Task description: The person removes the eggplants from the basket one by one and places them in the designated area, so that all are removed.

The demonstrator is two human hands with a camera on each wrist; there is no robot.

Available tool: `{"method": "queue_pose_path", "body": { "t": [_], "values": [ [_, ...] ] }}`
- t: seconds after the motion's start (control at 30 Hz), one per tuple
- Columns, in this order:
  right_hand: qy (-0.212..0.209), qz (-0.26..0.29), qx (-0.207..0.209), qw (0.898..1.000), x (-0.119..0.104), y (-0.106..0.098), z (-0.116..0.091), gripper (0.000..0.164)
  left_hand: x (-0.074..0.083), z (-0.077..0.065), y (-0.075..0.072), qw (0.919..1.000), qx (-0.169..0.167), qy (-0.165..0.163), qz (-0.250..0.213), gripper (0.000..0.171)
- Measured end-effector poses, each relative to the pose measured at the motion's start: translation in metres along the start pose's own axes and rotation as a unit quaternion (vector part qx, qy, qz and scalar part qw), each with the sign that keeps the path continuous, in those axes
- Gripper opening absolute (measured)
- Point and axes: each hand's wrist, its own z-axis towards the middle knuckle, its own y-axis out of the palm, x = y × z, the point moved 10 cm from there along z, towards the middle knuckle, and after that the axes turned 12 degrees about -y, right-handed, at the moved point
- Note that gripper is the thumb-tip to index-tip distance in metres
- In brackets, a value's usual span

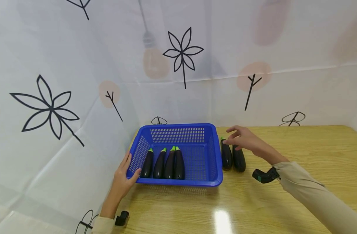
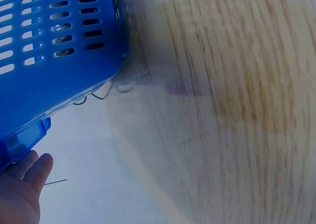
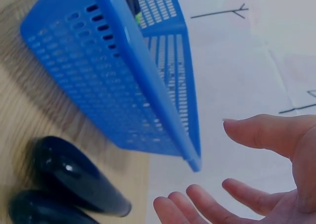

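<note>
1. A wood-grained table (image 1: pixel 315 148) spreads beneath the left fingers (image 1: pixel 126 162) and right fingers (image 1: pixel 233 141).
2. On it, a blue basket (image 1: pixel 196 182) stands against the left fingers.
3. Two dark eggplants (image 1: pixel 226 157) lie side by side below the right fingers.

No readable text — no labels, brands, numbers, signs

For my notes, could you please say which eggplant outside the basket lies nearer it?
In the head view, the left eggplant of the pair: it lies between the blue basket and the other eggplant.
</note>
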Motion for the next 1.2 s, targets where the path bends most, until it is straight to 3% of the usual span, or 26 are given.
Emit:
{"method": "queue_pose_path", "body": {
  "t": [0.63,1.2],
  "values": [
    [-0.023,0.02,-0.008,0.999,-0.022,0.023,0.01,0.067,-0.002,0.0,0.0,1.0,0.005,-0.004,0.001,0.075],
    [-0.03,0.061,-0.048,0.997,-0.041,0.064,0.029,0.058,-0.002,-0.001,0.0,1.0,0.006,0.001,-0.004,0.075]
  ]
}}
